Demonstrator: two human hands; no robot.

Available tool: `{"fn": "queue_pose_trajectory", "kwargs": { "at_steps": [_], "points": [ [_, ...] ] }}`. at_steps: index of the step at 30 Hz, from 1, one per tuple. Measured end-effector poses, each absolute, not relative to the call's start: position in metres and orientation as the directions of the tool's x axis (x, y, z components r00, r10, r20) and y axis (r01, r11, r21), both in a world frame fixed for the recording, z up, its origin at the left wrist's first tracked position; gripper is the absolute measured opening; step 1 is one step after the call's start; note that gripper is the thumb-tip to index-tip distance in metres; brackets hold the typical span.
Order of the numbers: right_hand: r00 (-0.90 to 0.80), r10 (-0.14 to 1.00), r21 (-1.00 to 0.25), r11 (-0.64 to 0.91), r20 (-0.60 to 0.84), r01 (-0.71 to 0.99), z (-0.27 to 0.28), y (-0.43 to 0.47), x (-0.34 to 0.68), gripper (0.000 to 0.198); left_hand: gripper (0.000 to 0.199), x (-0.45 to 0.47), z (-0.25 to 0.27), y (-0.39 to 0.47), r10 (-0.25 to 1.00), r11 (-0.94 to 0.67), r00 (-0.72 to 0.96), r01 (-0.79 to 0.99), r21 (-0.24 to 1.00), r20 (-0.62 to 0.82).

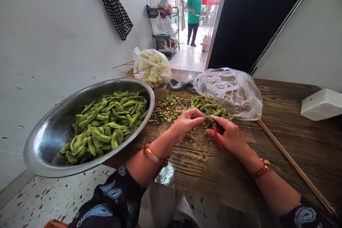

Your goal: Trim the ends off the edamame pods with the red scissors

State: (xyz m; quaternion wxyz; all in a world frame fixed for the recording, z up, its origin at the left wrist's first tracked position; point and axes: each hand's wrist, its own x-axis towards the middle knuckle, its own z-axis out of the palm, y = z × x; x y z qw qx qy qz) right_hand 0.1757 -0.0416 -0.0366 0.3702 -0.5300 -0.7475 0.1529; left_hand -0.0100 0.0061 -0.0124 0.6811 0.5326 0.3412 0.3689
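Observation:
My left hand (188, 123) is closed in a pinch, with what looks like a green soybean pod mostly hidden in its fingers. Red-handled scissors (218, 136) are gripped in my right hand (229, 134), and their blades point at the left fingertips. Just beyond both hands lies a pile of green soybean pods (204, 102) on the wooden table (184, 164). Small trimmed pod ends (171, 105) are scattered to its left. A large steel basin (40, 149) at the left holds many more pods (107, 121).
A bag of cauliflower (153, 67), a grey cloth (181, 84) and a crumpled clear plastic bag (229, 89) lie at the back. Wooden sticks (291, 162) and a white container (322, 105) are at the right. Beyond the table are a cart (165, 35) and a person in green (194, 7).

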Motion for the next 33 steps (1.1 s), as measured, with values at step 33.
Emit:
{"fn": "queue_pose_trajectory", "kwargs": {
  "at_steps": [33],
  "points": [
    [-0.003,0.937,-0.760,0.284,0.348,0.585,-0.019,-0.039,0.180,0.049,0.029,-0.013,-0.022,0.030,0.895,-0.444,0.378,0.797,0.410,0.236]
  ]
}}
